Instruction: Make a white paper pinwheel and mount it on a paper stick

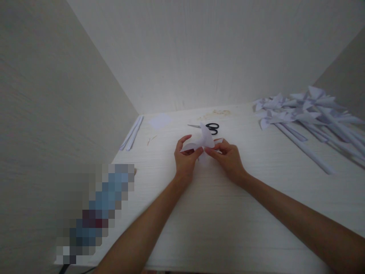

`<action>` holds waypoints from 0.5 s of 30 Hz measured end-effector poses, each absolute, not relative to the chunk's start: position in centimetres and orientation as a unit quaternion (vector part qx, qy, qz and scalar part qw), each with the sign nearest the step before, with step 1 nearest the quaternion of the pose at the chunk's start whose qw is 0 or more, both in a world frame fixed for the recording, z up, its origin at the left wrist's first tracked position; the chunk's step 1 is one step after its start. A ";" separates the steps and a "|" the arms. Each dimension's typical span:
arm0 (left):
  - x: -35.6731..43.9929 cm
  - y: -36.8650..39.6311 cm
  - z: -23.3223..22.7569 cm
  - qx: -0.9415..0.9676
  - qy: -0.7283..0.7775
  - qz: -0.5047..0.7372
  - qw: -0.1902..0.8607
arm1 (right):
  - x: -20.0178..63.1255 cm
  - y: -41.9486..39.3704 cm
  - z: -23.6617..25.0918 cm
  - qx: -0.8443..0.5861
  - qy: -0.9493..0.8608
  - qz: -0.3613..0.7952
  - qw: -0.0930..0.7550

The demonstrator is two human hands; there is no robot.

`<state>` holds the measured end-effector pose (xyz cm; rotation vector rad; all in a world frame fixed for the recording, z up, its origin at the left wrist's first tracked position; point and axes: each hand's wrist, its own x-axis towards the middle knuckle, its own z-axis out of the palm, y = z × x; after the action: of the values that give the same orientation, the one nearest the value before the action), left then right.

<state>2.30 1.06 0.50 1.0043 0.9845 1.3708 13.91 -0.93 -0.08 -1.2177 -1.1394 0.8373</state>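
Observation:
Between my two hands is a white paper pinwheel (205,137) with curved blades, held above the middle of the table. My left hand (186,158) grips its left side, thumb against the paper near the centre and index finger curled up behind a blade. My right hand (226,156) pinches the pinwheel close to its centre from the right. The fingertips hide the middle of the paper. Just behind the pinwheel lie scissors (212,128) with black handles, their blades pointing left and partly covered by the paper.
Finished paper pinwheels on rolled paper sticks (305,110) are heaped at the right. Two rolled paper sticks (132,133) lie at the far left, near a paper sheet (159,121) and small thin bits (151,140). A blurred-out blue object (105,205) is at the left edge. Walls enclose the table.

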 end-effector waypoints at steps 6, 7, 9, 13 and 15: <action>2.3 1.1 0.6 0.424 0.431 0.573 0.553 | 14.0 -0.9 0.0 -0.543 -0.490 0.348 0.586; 2.3 1.1 0.5 0.423 0.431 0.573 0.554 | 14.0 -0.9 0.0 -0.545 -0.491 0.346 0.585; 2.3 1.1 0.5 0.423 0.434 0.570 0.555 | 14.1 -0.9 0.0 -0.552 -0.494 0.337 0.581; 2.3 1.2 0.4 0.431 0.439 0.566 0.549 | 14.2 -0.8 -0.1 -0.556 -0.498 0.332 0.577; 2.3 1.2 0.4 0.435 0.435 0.567 0.548 | 14.2 -0.7 -0.2 -0.559 -0.496 0.329 0.577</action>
<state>2.27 1.19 0.36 1.0303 1.0317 1.3431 14.16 -0.75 -0.15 -1.3089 -1.1617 0.7704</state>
